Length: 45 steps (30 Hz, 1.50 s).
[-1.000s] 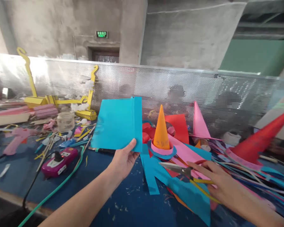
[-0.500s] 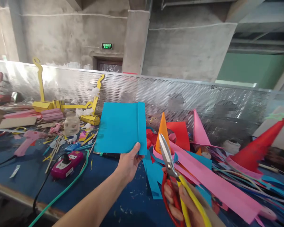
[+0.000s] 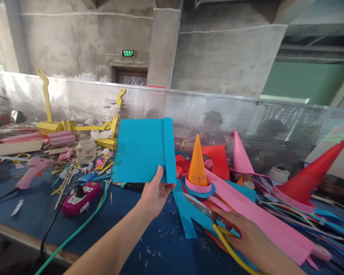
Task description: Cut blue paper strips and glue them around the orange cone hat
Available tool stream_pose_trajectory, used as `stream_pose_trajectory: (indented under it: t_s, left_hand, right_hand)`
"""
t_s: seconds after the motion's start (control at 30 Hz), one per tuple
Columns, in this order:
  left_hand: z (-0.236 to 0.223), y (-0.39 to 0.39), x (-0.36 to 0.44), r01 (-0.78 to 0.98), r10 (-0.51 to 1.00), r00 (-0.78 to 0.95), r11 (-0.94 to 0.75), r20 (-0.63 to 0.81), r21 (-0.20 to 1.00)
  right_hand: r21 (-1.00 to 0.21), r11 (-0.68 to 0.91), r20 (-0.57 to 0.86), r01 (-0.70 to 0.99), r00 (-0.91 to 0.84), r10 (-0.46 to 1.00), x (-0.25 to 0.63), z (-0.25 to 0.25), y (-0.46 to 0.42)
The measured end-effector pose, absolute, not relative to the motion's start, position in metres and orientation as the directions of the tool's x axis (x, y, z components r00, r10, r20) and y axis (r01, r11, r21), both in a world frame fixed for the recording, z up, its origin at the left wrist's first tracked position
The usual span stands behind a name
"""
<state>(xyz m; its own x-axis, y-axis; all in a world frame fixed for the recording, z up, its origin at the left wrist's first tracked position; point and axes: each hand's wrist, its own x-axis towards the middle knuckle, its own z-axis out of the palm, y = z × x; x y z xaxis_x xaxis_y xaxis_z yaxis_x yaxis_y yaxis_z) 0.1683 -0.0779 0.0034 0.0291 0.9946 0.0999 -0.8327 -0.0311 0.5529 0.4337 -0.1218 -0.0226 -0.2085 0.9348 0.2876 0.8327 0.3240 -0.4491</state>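
A folded blue foam sheet is held up in front of me, with a narrow strip standing along its right side. My left hand grips its lower right corner, thumb in front. In my right hand is a pair of scissors with one red and one yellow handle; the blades look closed and point left, low over blue foam scraps. Just behind the blades stands an orange cone hat with a pink and blue brim and dark writing. A long pink foam strip lies under my right forearm.
Left on the table are a purple power strip, a pink glue gun, a glass jar and yellow foam pieces. A red cone hat stands right, near thin coloured strips. Behind runs a perforated metal screen.
My right hand has turned the scissors from pointing up to lying nearly flat, blades leftward, lower over the table. The blue sheet has shifted slightly up and left in view.
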Motion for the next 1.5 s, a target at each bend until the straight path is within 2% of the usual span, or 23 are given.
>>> stream_pose_trajectory:
  t_s: [0.1, 0.17, 0.27, 0.33, 0.4, 0.43, 0.47, 0.5, 0.6, 0.73, 0.9, 1.07, 1.3, 1.5]
  left_hand:
    - [0.005, -0.081, 0.169, -0.827, 0.996, 0.054, 0.003, 0.074, 0.562]
    - [0.004, -0.082, 0.169, -0.826, 0.995, 0.061, 0.007, 0.077, 0.563]
    - [0.004, -0.083, 0.17, -0.826, 0.994, 0.078, 0.018, 0.082, 0.563]
    - [0.003, -0.084, 0.171, -0.829, 0.992, 0.104, 0.05, 0.065, 0.557]
    - [0.003, -0.086, 0.174, -0.842, 0.987, 0.151, 0.104, 0.046, 0.53]
    - [0.004, -0.088, 0.176, -0.85, 0.981, 0.189, 0.14, 0.045, 0.508]
    - [0.004, -0.09, 0.177, -0.857, 0.972, 0.23, 0.177, 0.052, 0.485]
    - [0.005, -0.092, 0.179, -0.862, 0.961, 0.269, 0.209, 0.067, 0.462]
    - [0.006, -0.098, 0.182, -0.865, 0.934, 0.336, 0.253, 0.125, 0.434]
    - [0.003, -0.1, 0.185, -0.862, 0.94, 0.303, 0.2, 0.158, 0.466]
    - [-0.003, -0.098, 0.189, -0.858, 0.95, 0.251, 0.128, 0.188, 0.498]
    - [-0.004, -0.099, 0.192, -0.854, 0.959, 0.223, 0.104, 0.177, 0.509]
    - [-0.003, -0.102, 0.198, -0.844, 0.95, 0.202, 0.047, 0.236, 0.534]
    - [-0.004, -0.107, 0.204, -0.822, 0.947, 0.192, 0.011, 0.258, 0.57]
  right_hand:
    - [-0.349, 0.271, 0.117, 0.897, -0.245, 0.962, 0.444, -0.035, -0.121]
    - [-0.311, 0.261, 0.082, 0.914, -0.248, 0.965, 0.447, -0.037, -0.123]
    - [-0.319, 0.285, 0.088, 0.904, -0.271, 0.958, 0.444, -0.023, -0.128]
    - [-0.402, 0.34, 0.172, 0.85, -0.295, 0.94, 0.433, -0.004, -0.13]
    - [-0.611, 0.381, 0.291, 0.694, -0.25, 0.923, 0.41, 0.017, -0.129]
    - [-0.752, 0.376, 0.307, 0.542, -0.217, 0.927, 0.396, 0.026, -0.127]
    - [-0.896, 0.332, 0.276, 0.294, -0.218, 0.936, 0.381, 0.033, -0.124]
    - [-0.967, 0.253, 0.25, -0.018, -0.226, 0.941, 0.366, 0.037, -0.12]
    - [-0.955, 0.165, 0.23, -0.246, -0.267, 0.936, 0.328, 0.037, -0.11]
    - [-0.921, 0.143, 0.244, -0.363, -0.25, 0.937, 0.309, 0.024, -0.106]
    - [-0.904, 0.154, 0.259, -0.398, -0.226, 0.939, 0.311, 0.017, -0.108]
    - [-0.902, 0.234, 0.309, -0.364, -0.165, 0.937, 0.309, 0.018, -0.11]
    - [-0.911, 0.342, 0.361, -0.23, -0.046, 0.932, 0.308, 0.013, -0.11]
    - [-0.891, 0.452, 0.45, -0.044, 0.052, 0.892, 0.309, 0.01, -0.111]
